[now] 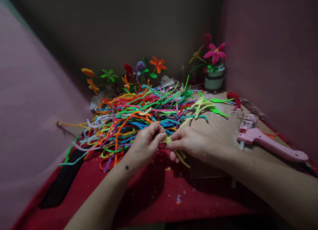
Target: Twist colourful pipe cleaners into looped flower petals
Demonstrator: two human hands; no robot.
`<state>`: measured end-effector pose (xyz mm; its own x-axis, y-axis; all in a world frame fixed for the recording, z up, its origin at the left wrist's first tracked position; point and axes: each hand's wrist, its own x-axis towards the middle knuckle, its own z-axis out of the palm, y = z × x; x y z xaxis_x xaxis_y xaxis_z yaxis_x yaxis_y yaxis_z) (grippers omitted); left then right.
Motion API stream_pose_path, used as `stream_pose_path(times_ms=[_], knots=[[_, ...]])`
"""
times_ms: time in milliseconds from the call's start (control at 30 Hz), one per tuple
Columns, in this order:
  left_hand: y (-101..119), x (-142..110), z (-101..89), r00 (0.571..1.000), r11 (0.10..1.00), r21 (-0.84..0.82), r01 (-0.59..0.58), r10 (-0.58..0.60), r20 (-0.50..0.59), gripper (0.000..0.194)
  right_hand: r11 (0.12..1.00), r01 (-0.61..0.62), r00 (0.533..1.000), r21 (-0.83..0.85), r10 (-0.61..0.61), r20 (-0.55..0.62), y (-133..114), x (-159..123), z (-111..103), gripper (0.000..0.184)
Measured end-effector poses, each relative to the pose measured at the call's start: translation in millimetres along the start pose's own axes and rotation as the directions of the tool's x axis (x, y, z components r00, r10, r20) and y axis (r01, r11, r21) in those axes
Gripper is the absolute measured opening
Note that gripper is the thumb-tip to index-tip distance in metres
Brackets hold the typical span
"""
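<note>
Between my two hands is a small bundle of pale yellow pipe cleaners, in front of a big heap of coloured pipe cleaners. My left hand pinches the near end of the bundle between thumb and fingers. Close beside it, my right hand is closed around the same bundle, and several yellow ends hang below its fingers. More pale yellow strands stick out above the right hand toward the back right. Exactly how the strands join is hidden by my fingers.
A pink glue gun lies on a cardboard sheet at right. Pipe-cleaner flowers stand along the back, with a pale green pot at back right. A black strip lies left on the red cloth.
</note>
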<state>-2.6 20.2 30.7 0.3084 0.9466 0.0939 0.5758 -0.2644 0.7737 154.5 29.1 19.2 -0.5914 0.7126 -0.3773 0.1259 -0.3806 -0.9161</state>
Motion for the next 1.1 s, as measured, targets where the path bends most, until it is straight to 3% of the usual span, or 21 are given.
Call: stream_pose_path(times_ms=[100, 167, 300, 433, 500, 567, 667, 733, 800, 867, 1000, 1100], knots=[[0.7, -2.3, 4.1, 0.99, 0.975, 0.21, -0.079, 0.101, -0.097, 0.01, 1.0, 0.011, 1.0, 0.017, -0.011, -0.015, 0.3, 0.5, 1.7, 0.026], [0.9, -2.2, 5.8, 0.984, 0.966, 0.238, -0.1, 0.132, -0.12, 0.01, 1.0, 0.02, 1.0, 0.024, -0.019, -0.02, 0.3, 0.6, 1.8, 0.026], [0.0, 2.0, 4.4, 0.992, 0.999, -0.026, -0.026, 0.023, -0.12, 0.011, 0.995, 0.065, 0.998, 0.07, -0.064, -0.017, 1.4, 0.8, -0.9, 0.023], [-2.3, 4.6, 1.3, 0.984, 0.959, -0.278, 0.055, -0.099, -0.146, 0.015, 0.97, 0.12, 0.993, 0.211, -0.113, -0.045, 4.1, 3.2, -6.4, 0.014], [-4.2, 3.6, 1.5, 0.985, 0.959, -0.284, -0.02, -0.03, -0.173, 0.014, 0.943, 0.148, 0.987, 0.299, -0.12, -0.111, 5.6, 5.6, -9.1, 0.01], [-6.9, 1.9, 3.4, 0.973, 0.972, -0.158, -0.173, 0.143, -0.18, 0.012, 0.906, 0.202, 0.972, 0.371, -0.14, -0.188, 6.7, 8.2, -11.3, 0.007], [-12.9, -0.5, 8.7, 0.887, 0.883, 0.191, -0.429, 0.451, -0.096, 0.013, 0.854, 0.288, 0.946, 0.433, -0.183, -0.267, 7.0, 10.6, -13.5, 0.004], [-17.1, -1.8, 12.0, 0.828, 0.77, 0.372, -0.518, 0.56, -0.008, 0.017, 0.833, 0.298, 0.942, 0.467, -0.177, -0.286, 5.7, 10.7, -14.0, 0.004], [-19.7, -2.9, 13.9, 0.794, 0.691, 0.465, -0.553, 0.607, 0.041, 0.019, 0.82, 0.273, 0.947, 0.504, -0.137, -0.29, 3.8, 10.2, -13.9, 0.006], [-19.5, -3.7, 14.5, 0.785, 0.67, 0.483, -0.564, 0.617, 0.061, 0.02, 0.805, 0.232, 0.959, 0.547, -0.094, -0.268, 2.8, 10.0, -13.7, 0.008], [-14.1, -3.9, 14.3, 0.841, 0.778, 0.348, -0.523, 0.538, 0.06, 0.02, 0.788, 0.21, 0.971, 0.578, -0.1, -0.215, 6.1, 12.2, -14.3, 0.009], [-11.3, -3.7, 14.2, 0.824, 0.793, 0.235, -0.562, 0.562, 0.071, 0.019, 0.818, 0.229, 0.969, 0.527, -0.141, -0.203, 9.9, 13.6, -15.0, 0.007]])
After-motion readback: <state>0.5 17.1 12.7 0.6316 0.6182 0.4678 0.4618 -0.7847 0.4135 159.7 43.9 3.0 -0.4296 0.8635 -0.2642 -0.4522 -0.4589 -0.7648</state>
